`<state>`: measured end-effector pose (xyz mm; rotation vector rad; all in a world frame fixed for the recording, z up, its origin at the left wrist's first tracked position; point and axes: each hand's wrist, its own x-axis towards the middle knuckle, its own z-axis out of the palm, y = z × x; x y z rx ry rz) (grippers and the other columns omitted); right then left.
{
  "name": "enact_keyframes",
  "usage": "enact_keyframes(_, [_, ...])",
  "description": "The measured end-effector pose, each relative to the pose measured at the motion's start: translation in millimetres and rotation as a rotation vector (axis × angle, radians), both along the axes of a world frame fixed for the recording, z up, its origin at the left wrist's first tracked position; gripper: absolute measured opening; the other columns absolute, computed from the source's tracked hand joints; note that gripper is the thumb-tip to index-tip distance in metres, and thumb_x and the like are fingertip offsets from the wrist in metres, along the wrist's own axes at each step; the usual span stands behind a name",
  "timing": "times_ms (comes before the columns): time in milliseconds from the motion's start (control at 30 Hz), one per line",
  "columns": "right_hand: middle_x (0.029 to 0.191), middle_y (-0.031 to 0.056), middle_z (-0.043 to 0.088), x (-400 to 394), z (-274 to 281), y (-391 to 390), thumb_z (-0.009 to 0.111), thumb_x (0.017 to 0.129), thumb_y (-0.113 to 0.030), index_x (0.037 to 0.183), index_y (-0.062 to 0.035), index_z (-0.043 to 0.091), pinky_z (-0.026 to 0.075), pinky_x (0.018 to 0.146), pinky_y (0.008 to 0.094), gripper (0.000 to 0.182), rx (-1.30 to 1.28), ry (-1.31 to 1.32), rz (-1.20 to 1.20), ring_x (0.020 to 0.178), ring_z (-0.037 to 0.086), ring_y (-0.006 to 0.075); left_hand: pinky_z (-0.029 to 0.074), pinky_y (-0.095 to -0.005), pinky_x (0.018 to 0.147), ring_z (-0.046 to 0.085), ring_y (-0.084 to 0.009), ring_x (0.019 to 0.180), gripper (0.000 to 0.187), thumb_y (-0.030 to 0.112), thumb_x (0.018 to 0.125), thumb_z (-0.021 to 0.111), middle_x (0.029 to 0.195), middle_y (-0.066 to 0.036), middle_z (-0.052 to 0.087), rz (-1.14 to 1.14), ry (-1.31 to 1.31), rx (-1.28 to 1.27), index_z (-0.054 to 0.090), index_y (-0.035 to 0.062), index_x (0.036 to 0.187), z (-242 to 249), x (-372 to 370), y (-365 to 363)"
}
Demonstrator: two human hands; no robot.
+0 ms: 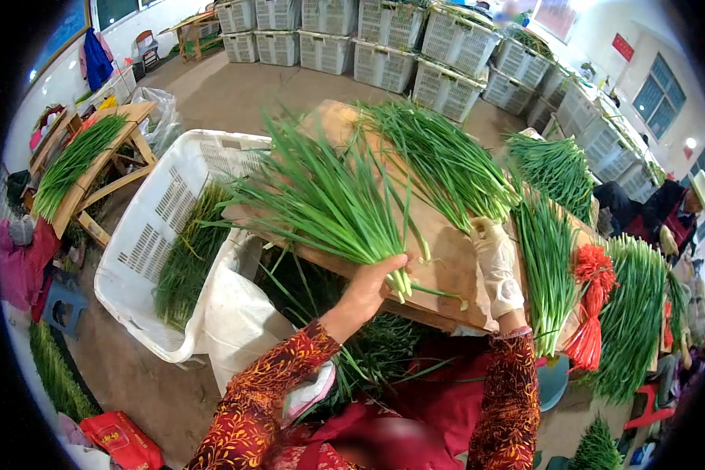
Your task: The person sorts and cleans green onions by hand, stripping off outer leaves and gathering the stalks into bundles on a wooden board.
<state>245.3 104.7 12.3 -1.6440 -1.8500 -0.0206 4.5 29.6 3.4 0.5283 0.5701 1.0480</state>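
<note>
My bare left hand (pixel 368 286) is closed around the pale stem ends of a bunch of garlic chives (pixel 329 200), whose green leaves fan out up and to the left over the wooden board (pixel 446 254). On my right hand (pixel 493 262) is a whitish glove. Its fingers are bent at the stem ends of a larger pile of chives (pixel 439 153) lying on the board, and seem to pinch some of them. A few loose stalks rest on the wood between my hands. Right of the glove lies another row of chives (pixel 544 270).
A white plastic crate (pixel 145 235) with chives inside stands at the left, a white sack (pixel 247 313) over its edge. Red ties (pixel 591 305) hang at the right beside more chives (pixel 630 305). Stacked crates (pixel 325 51) line the back. A person in a hat (pixel 701 190) sits at right.
</note>
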Motion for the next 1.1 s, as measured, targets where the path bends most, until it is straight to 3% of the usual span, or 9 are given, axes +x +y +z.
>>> enact_keyframes(267, [0.074, 0.0114, 0.062, -4.7, 11.2, -3.3, 0.064, 0.076, -0.026, 0.09, -0.0046, 0.061, 0.043, 0.06, 0.031, 0.025, -0.364, -0.144, -0.064, 0.065, 0.057, 0.0228, 0.049, -0.0257, 0.057, 0.059, -0.0129, 0.068, 0.029, 0.019, 0.081, 0.06, 0.081, -0.004, 0.061, 0.045, 0.018, -0.023, 0.058, -0.0006, 0.102, -0.9, -2.5, 1.1])
enact_keyframes(333, [0.069, 0.0065, 0.06, -21.9, 19.5, -21.0, 0.065, 0.075, -0.03, 0.08, -0.0017, 0.061, 0.043, 0.058, 0.0278, 0.029, -0.5, 0.546, 0.106, 0.063, 0.056, 0.0155, 0.049, -0.0266, 0.058, 0.058, -0.0126, 0.069, 0.028, 0.019, 0.083, 0.058, 0.081, -0.004, 0.06, 0.051, 0.04, -0.005, 0.057, -0.0008, 0.102, -3.3, -4.5, 0.4])
enact_keyframes(500, [0.072, 0.0006, 0.057, -69.3, 13.5, -67.8, 0.065, 0.079, -0.024, 0.086, 0.0006, 0.059, 0.041, 0.055, 0.0202, 0.026, -0.557, 1.116, 0.267, 0.064, 0.053, 0.0088, 0.047, -0.0253, 0.066, 0.057, -0.0114, 0.077, 0.028, 0.019, 0.083, 0.059, 0.087, -0.003, 0.059, 0.047, 0.073, 0.043, 0.055, -0.0004, 0.103, -12.6, -1.2, 2.6])
enact_keyframes(633, [0.072, 0.0061, 0.059, -99.6, 24.5, -96.8, 0.063, 0.08, -0.021, 0.092, 0.0015, 0.058, 0.045, 0.058, 0.0251, 0.026, -0.326, 0.503, 0.223, 0.063, 0.054, 0.011, 0.047, -0.026, 0.072, 0.057, -0.0119, 0.083, 0.027, 0.015, 0.08, 0.063, 0.095, -0.004, 0.06, 0.111, 0.005, 0.049, 0.057, 0.0007, 0.102, -9.7, 4.2, 1.6])
enact_keyframes(733, [0.071, 0.0054, 0.059, -97.5, 7.8, -94.3, 0.061, 0.081, -0.022, 0.092, 0.0008, 0.059, 0.044, 0.058, 0.0266, 0.025, -0.332, 0.751, 0.272, 0.06, 0.052, 0.012, 0.047, -0.025, 0.071, 0.057, -0.0109, 0.081, 0.026, 0.015, 0.079, 0.064, 0.092, -0.003, 0.06, 0.107, 0.06, 0.041, 0.057, 0.0019, 0.1, -14.7, -1.4, 1.5])
enact_keyframes(867, [0.084, 0.002, 0.061, -78.8, 9.5, -91.1, 0.055, 0.086, -0.023, 0.098, -0.0009, 0.058, 0.043, 0.065, 0.0216, 0.025, -0.521, 0.611, 0.233, 0.072, 0.053, 0.0088, 0.047, -0.0241, 0.066, 0.057, -0.0099, 0.077, 0.023, 0.015, 0.078, 0.065, 0.088, -0.001, 0.059, 0.057, 0.04, -0.006, 0.058, 0.0034, 0.097, -12.0, -5.0, 1.1])
enact_keyframes(900, [0.084, 0.0055, 0.06, -78.7, 8.7, -91.5, 0.055, 0.086, -0.022, 0.099, -0.0007, 0.058, 0.044, 0.066, 0.0226, 0.025, -0.249, 0.329, 0.253, 0.075, 0.056, 0.0129, 0.047, -0.0238, 0.064, 0.057, -0.0096, 0.074, 0.022, 0.015, 0.079, 0.064, 0.085, 0.0, 0.059, 0.089, 0.047, 0.024, 0.058, 0.0039, 0.096, -12.5, -3.5, 0.8])
enact_keyframes(1000, [0.081, 0.0104, 0.058, -82.2, 27.3, -81.8, 0.056, 0.083, -0.025, 0.096, -0.0042, 0.058, 0.046, 0.064, 0.0325, 0.025, -0.088, 0.207, 0.194, 0.072, 0.06, 0.0224, 0.047, -0.0238, 0.062, 0.057, -0.0095, 0.072, 0.022, 0.016, 0.079, 0.063, 0.084, 0.0, 0.059, 0.088, 0.076, 0.057, 0.057, 0.0039, 0.097, -9.4, -4.5, -3.2])
enact_keyframes(1100, [0.081, 0.0102, 0.057, -102.9, 44.0, -76.7, 0.061, 0.079, -0.025, 0.094, -0.0041, 0.059, 0.045, 0.062, 0.031, 0.026, -0.189, 0.357, 0.229, 0.067, 0.058, 0.0215, 0.048, -0.0249, 0.065, 0.057, -0.0103, 0.076, 0.024, 0.017, 0.08, 0.063, 0.088, -0.001, 0.06, 0.038, 0.087, 0.048, 0.056, 0.0029, 0.099, -13.4, 0.0, -5.2])
